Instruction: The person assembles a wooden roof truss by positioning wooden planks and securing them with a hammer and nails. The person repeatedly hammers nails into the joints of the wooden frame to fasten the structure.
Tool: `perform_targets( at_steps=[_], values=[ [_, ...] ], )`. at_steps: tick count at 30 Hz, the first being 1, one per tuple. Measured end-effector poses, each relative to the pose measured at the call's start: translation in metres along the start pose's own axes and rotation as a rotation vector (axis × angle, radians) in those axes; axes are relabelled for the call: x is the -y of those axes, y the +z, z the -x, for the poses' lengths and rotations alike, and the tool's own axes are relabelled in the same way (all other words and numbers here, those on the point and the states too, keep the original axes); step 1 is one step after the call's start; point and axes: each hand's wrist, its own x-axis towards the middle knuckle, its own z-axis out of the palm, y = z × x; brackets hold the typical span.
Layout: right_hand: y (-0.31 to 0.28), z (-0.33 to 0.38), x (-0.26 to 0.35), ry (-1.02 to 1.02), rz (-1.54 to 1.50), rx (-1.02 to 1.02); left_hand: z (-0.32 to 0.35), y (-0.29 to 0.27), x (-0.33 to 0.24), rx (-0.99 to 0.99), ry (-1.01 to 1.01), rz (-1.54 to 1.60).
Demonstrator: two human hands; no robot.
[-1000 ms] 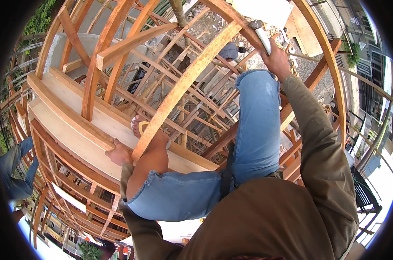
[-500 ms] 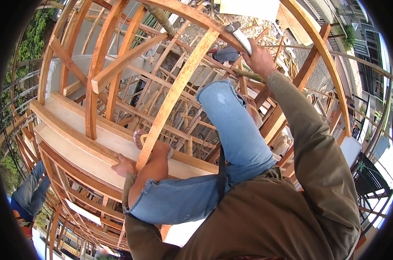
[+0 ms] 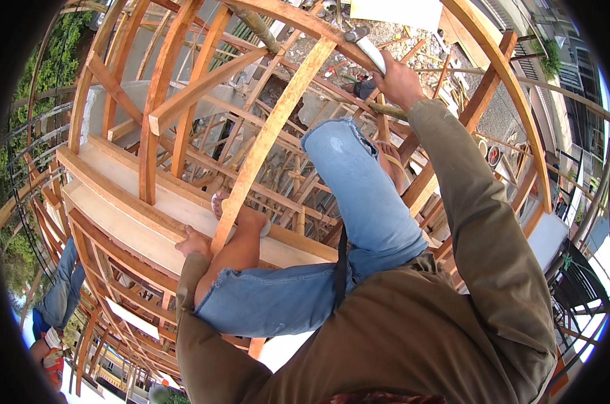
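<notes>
A timber roof frame of orange rafters and battens stands high above a gravel yard. The right hand point(image 3: 398, 81) is clamped around a white-handled hammer point(image 3: 367, 46), raised beside a diagonal rafter point(image 3: 271, 131). The left hand point(image 3: 194, 244) presses flat on a pale plank point(image 3: 126, 202) at the rafter's foot, fingers closed over its edge. Another person point(image 3: 52, 313) stands below left.

Bright daylight (fisheye-bent, dark rim)
</notes>
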Motion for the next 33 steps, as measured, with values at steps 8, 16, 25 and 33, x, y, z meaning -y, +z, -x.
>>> perform_targets(
  at_steps=[8, 16, 25, 33],
  values=[
    [-0.001, 0.0, 0.006, 0.012, 0.035, -0.014, -0.011, 0.003, 0.006, -0.01, 0.0, -0.09],
    [0.005, -0.002, 0.004, 0.031, 0.072, -0.04, 0.002, -0.002, -0.006, -0.075, -0.006, -0.183],
    [0.01, -0.003, 0.004, 0.001, 0.084, -0.089, -0.014, 0.005, 0.01, -0.074, 0.05, -0.164],
    [0.006, -0.001, 0.006, -0.009, 0.094, -0.088, -0.008, 0.001, 0.002, -0.076, 0.016, -0.178]
  ],
)
